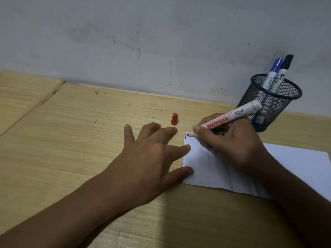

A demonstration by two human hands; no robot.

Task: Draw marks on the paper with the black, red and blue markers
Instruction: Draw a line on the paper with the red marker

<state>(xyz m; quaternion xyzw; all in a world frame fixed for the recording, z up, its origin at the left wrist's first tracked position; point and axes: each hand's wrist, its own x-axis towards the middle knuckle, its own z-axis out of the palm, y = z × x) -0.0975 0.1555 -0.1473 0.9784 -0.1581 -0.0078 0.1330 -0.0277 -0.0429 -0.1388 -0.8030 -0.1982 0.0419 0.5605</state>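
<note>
At paper (295,167) corner: right hand (231,145) grips red marker (227,119), tip down.
Left hand (152,149) flat, spread, empty, pins edge; sheet may skid if it lifts.

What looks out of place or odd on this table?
Little stands out. The red cap stands alone on the table, apart from the red marker held in the right hand. The paper's near edge looks slightly wrinkled.
</note>
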